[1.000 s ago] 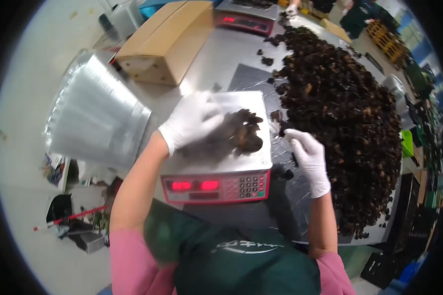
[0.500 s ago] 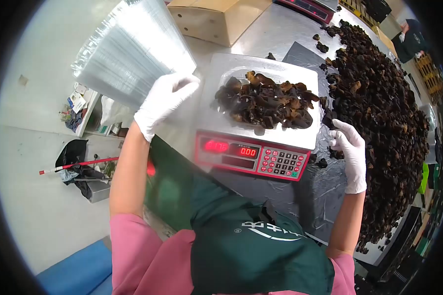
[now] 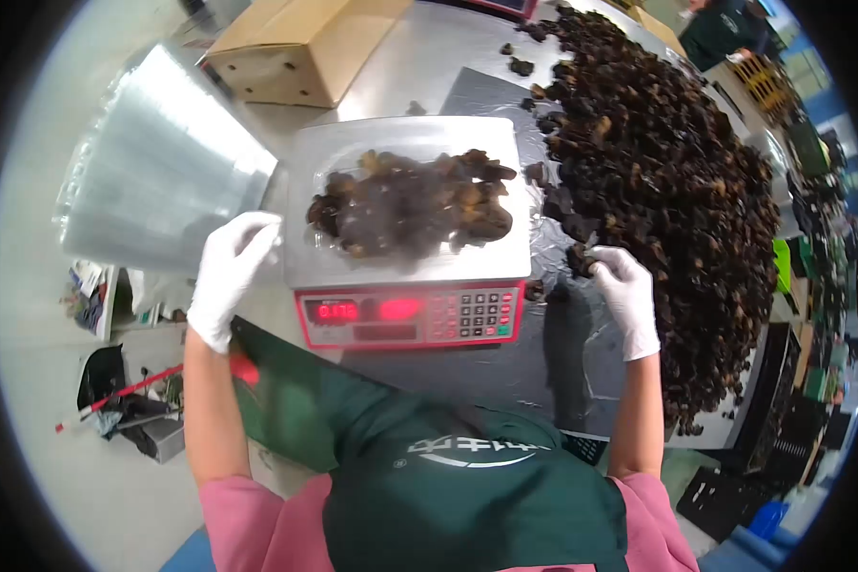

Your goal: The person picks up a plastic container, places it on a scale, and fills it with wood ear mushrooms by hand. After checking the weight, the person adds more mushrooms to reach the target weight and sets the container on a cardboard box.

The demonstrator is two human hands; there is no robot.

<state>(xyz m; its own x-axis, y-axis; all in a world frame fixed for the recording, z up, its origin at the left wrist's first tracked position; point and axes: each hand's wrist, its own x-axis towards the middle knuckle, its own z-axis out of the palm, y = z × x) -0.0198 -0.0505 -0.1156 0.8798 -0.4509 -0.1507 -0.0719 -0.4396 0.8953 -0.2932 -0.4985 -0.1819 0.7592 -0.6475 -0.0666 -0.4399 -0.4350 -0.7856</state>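
Dark mushrooms (image 3: 410,205) sit heaped on the scale (image 3: 405,319) on the table (image 3: 419,67); right hand (image 3: 627,296) grip pinches a mushroom piece (image 3: 580,257) at the big pile (image 3: 677,191) edge, left hand (image 3: 227,276) grip's loose, empty, by the scale.

Thin white disposable gloves cover both hands and end at the wrists, on the left hand (image 3: 227,276) and the right hand (image 3: 627,297) alike. Above the bare forearms come pink sleeves (image 3: 248,520). A dark green apron (image 3: 429,515) lies over the pink top and carries a white printed logo (image 3: 469,455) on its chest.
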